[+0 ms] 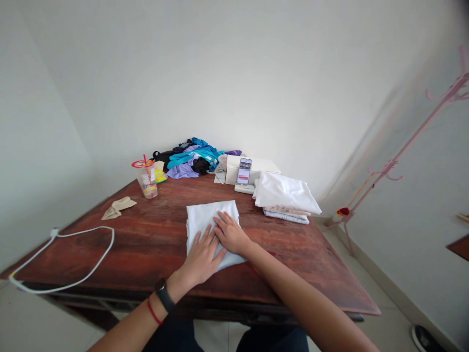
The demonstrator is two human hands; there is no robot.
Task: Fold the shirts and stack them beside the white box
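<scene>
A folded white cloth [205, 211] lies on the dark wooden table [157, 234] in front of me. Flat on its lower left part rests my left hand [202, 254], fingers spread, with a black watch and a red cord at the wrist. My right hand [230, 231] presses on the cloth's right side, fingers stretched out, close beside the left fingertips. Neither hand grips the fabric. To the right, another white cloth [284, 190] is stacked on patterned folded fabric [287, 216].
Behind stand a phone [244, 171] and a white box [264, 165], beside a heap of clothes [198, 156]. A plastic cup with a straw [147, 180], a crumpled napkin [119, 207] and a white cable [88, 281] lie left. A pink coat rack [395, 164] leans into view at right.
</scene>
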